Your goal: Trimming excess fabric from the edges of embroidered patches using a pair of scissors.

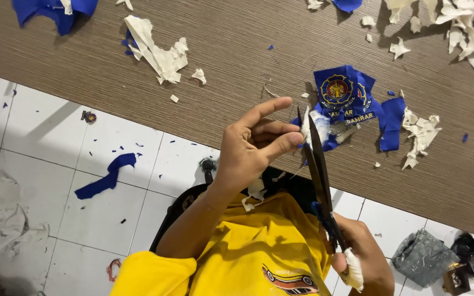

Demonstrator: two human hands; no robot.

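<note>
While pinched between thumb and fingers of the left hand, just above the counter edge, the small white-and-blue patch scrap looks light, limp, fray-prone; best gripped near the cut edge. Right hand closed around the handles of black scissors, blades nearly shut at the scrap.
</note>
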